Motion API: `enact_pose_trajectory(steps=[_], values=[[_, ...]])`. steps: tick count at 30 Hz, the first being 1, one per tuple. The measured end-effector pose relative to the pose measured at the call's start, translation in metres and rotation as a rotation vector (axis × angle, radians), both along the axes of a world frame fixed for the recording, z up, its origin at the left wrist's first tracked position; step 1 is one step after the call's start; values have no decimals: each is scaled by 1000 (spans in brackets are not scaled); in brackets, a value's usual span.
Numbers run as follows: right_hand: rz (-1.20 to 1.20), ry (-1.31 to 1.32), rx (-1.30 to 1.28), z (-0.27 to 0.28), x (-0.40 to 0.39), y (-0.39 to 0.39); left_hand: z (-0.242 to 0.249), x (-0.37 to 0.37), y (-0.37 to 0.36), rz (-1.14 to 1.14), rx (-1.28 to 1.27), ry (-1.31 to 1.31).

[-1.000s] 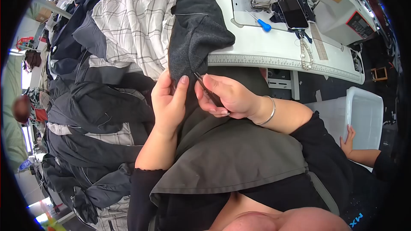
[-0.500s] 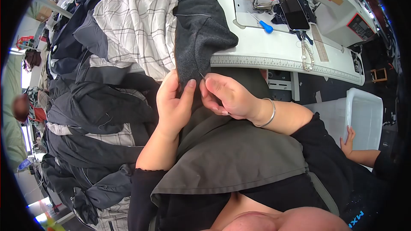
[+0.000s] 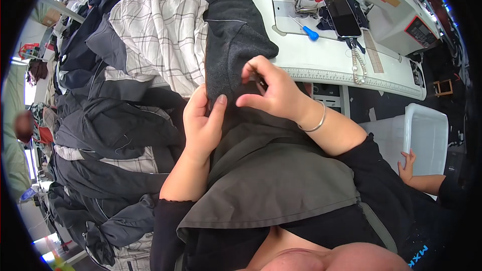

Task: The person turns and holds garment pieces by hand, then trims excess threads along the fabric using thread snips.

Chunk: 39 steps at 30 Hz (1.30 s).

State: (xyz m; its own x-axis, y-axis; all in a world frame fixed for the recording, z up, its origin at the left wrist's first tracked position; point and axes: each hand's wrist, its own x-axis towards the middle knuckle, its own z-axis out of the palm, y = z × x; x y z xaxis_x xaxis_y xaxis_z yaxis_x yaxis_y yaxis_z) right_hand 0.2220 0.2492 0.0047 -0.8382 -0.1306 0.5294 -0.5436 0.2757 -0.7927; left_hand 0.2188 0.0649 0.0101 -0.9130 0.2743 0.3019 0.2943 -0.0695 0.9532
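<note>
My left hand (image 3: 201, 120) pinches the lower edge of a dark grey garment (image 3: 226, 45) between thumb and fingers. That fabric runs up from the hand onto the sewing table, joined along its left side to a white checked lining (image 3: 155, 30). Just right of the pinched edge, my right hand (image 3: 273, 90) is raised with thumb and forefinger apart. A small dark tool (image 3: 261, 83) sits in its curled fingers, mostly hidden by them; its kind I cannot tell. A bangle circles the right wrist.
A sewing machine (image 3: 401, 15) stands on the white table at right. Near it lie a phone (image 3: 344, 17) with a bead strap and a blue-handled screwdriver (image 3: 311, 33). Dark garments (image 3: 115, 120) pile up at left. Another person's hand (image 3: 407, 165) touches a white bin (image 3: 427, 135).
My right hand has lifted up and right from the fabric edge, and its thumb and forefinger have spread. My left hand keeps its pinch in nearly the same place.
</note>
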Motion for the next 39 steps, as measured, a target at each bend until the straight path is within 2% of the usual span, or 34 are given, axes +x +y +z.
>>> enact_pose_trajectory(steps=[1, 4, 6, 8, 9, 11, 14, 18, 19, 20, 22, 23, 24, 26, 30, 33, 37, 39], values=[[38, -144, -13, 8, 3, -1, 1, 0, 3, 7, 27, -10], [124, -135, -61, -3, -7, -10, 3, -4, 4, 13, 8, -53], [113, -83, -43, -4, -7, -13, 1, -11, -1, 14, -39, -83], [29, 44, 119, -5, -7, -11, -5, -17, -7, 5, -169, -66], [29, 45, 119, -4, -7, -8, -5, -18, -9, 6, -169, -65], [-12, 109, 219, 1, -8, 0, -3, -19, -12, 84, -384, 79], [-76, 95, 138, 0, -9, 0, 8, -15, -3, 108, -420, 127], [-69, 133, 116, -1, -10, -3, 6, -16, 4, -13, -279, -11], [-23, 161, 129, -4, -9, -6, 9, -19, -1, -84, -428, 48], [23, 189, 142, -6, -9, -8, 4, -23, -5, -83, -428, 47], [9, 211, 131, -4, -9, -8, -8, -27, -9, -169, -117, -230], [3, 238, 171, 0, -10, -3, -14, -25, -7, -231, 164, -232], [-3, 265, 211, 3, -10, 1, -17, -24, -8, -230, 164, -232], [14, 246, 221, 2, -8, 2, -25, -24, -9, -339, 477, -327], [27, 288, 179, -5, -7, -1, -25, -22, -4, -318, 675, -370], [111, 335, 179, -11, -8, 1, -32, -19, -5, -312, 700, -303], [157, 380, 161, -23, -7, 3, -41, -14, -12, -242, 609, -223], [146, 251, 76, -26, 1, -1, -41, -17, -22, -229, 192, 15]])
